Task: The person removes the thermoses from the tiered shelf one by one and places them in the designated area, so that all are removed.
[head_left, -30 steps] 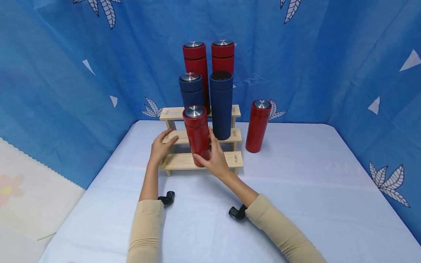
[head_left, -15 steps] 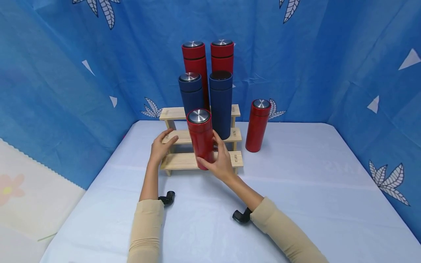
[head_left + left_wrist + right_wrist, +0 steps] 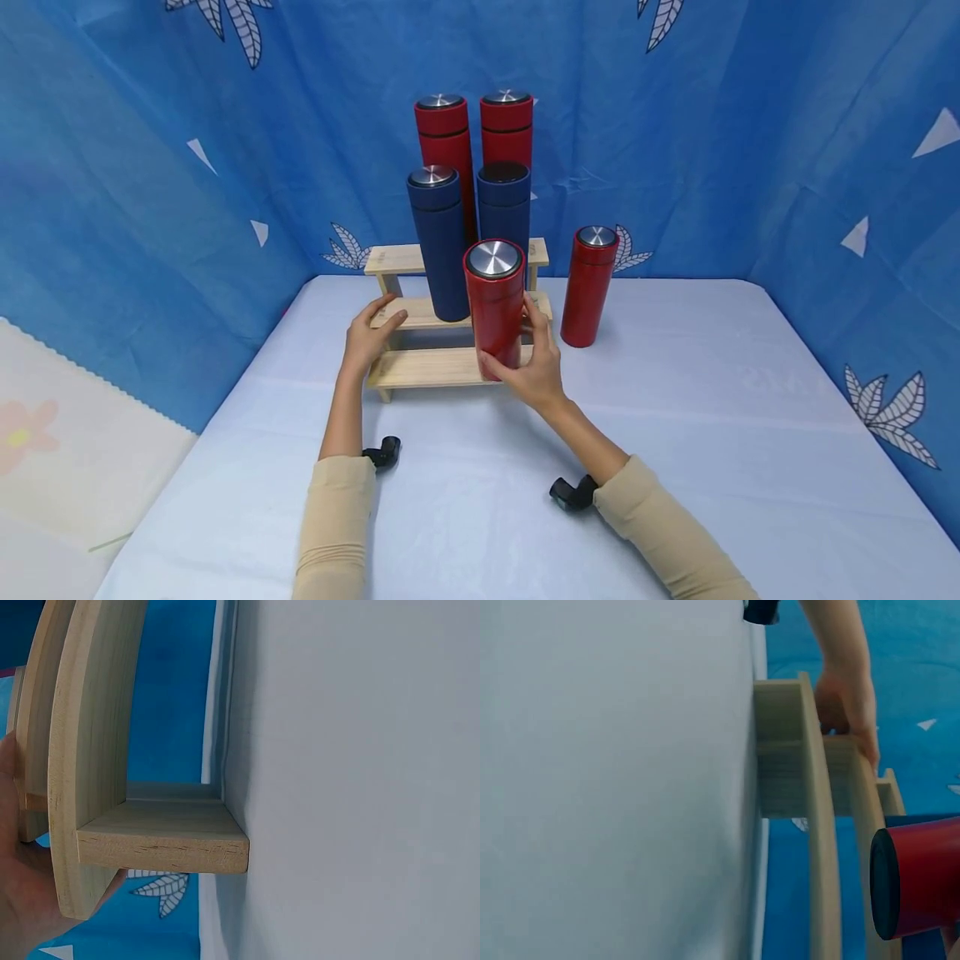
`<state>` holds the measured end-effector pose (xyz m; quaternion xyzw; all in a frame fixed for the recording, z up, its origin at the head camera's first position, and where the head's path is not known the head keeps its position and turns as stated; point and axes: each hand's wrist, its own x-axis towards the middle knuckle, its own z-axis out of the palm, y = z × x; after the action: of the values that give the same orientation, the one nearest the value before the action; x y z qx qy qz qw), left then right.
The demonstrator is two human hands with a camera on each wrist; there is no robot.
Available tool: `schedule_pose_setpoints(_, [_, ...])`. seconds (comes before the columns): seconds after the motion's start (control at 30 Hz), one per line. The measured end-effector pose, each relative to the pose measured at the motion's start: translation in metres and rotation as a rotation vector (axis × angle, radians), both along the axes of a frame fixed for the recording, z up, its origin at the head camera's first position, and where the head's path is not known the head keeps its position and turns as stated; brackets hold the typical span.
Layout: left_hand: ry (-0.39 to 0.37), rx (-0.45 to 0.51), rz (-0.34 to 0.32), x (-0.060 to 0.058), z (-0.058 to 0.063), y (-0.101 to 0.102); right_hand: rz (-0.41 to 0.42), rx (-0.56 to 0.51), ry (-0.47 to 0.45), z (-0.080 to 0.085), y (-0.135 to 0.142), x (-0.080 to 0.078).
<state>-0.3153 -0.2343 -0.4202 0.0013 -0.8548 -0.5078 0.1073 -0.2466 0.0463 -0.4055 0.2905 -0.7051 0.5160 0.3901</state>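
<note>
My right hand [image 3: 538, 367] grips a red thermos bottle [image 3: 497, 312] with a shiny silver lid, thumb in front and fingers on its right side. In the right wrist view, the base of this red thermos [image 3: 922, 877] hangs above the lowest tier of the wooden stepped stand [image 3: 427, 368]. My left hand [image 3: 367, 337] holds the left end of the stand's middle tier [image 3: 416, 311]. On that tier stand a blue thermos [image 3: 440, 250] with a silver lid and another blue thermos [image 3: 504, 204] with a black lid, the latter partly hidden by the held bottle.
Two red thermoses stand at the back: a left one [image 3: 444, 142] and a right one [image 3: 507, 133]. Another red thermos [image 3: 588, 287] is upright on the white-covered table [image 3: 675, 400], right of the stand. A blue curtain [image 3: 637, 133] hangs behind.
My right hand has carried the red thermos to the right, from before the left blue thermos to before the black-lidded one. My left hand stays on the stand.
</note>
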Motion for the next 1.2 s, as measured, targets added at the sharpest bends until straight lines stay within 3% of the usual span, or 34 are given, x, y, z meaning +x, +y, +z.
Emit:
schedule_pose_setpoints(0.2, [0.008,-0.006,0.005,-0.002,-0.001,0.000,-0.064,-0.071,0.095,0.040,0.013,0.018])
schedule_pose_setpoints(0.3, [0.007,-0.005,0.008,-0.003,-0.001,0.000,-0.087,-0.119,0.112,0.047,0.024,0.016])
schedule_pose_setpoints(0.5, [0.001,0.001,0.009,-0.002,-0.002,-0.001,-0.189,-0.194,0.140,0.042,0.057,-0.009])
schedule_pose_setpoints(0.8, [-0.006,0.009,0.016,-0.002,0.000,0.000,-0.404,-0.229,0.140,0.046,0.106,-0.027])
schedule_pose_setpoints(0.97, [-0.009,0.010,0.021,-0.002,-0.001,0.000,-0.488,-0.228,0.091,0.032,0.129,-0.040])
schedule_pose_setpoints(1.2, [-0.006,0.011,0.027,-0.002,-0.002,0.001,-0.524,-0.257,-0.033,0.006,0.150,-0.055])
